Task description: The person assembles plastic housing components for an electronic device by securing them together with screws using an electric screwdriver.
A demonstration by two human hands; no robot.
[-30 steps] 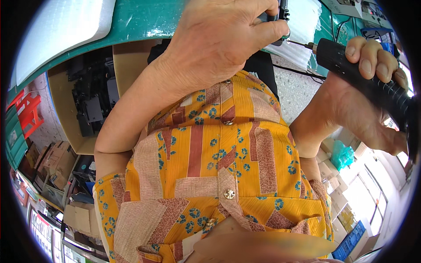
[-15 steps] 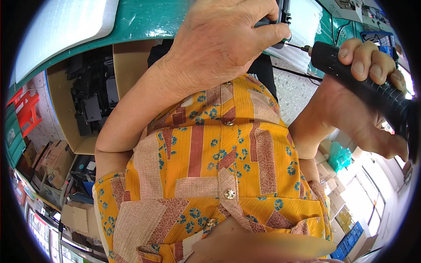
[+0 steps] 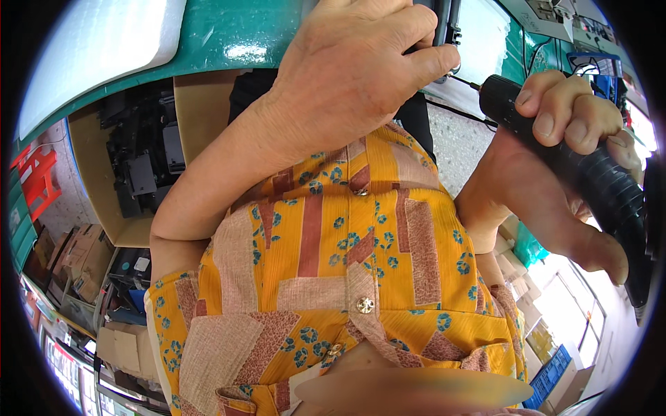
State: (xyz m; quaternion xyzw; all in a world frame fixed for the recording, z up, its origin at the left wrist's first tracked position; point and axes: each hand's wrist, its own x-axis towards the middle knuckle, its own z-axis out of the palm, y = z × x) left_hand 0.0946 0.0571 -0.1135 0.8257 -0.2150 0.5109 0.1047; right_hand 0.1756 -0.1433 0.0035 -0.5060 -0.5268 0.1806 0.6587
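Observation:
My left hand (image 3: 350, 80) is closed on a black plastic part (image 3: 445, 24) at the top edge, with thumb and fingers pinching its near end. Most of that part lies beyond the picture or behind the fingers. In my right hand (image 3: 531, 184) is a black electric screwdriver (image 3: 593, 163), its ribbed body gripped between the curled fingers and the thumb. The thin bit (image 3: 466, 82) points left and reaches the part's near end, close beside my left thumb. Whether a screw sits at the tip is too small to tell.
A green worktable (image 3: 232, 41) carries a white foam sheet (image 3: 104, 48) at left and another white sheet (image 3: 482, 35) under the part. Below its edge stands a cardboard box (image 3: 94, 173) of black plastic parts (image 3: 142, 173). A red stool (image 3: 38, 180) is at far left.
The screwdriver and my right hand have shifted slightly left, and the tool's back end tilts lower. My left hand stays almost in place on the black part.

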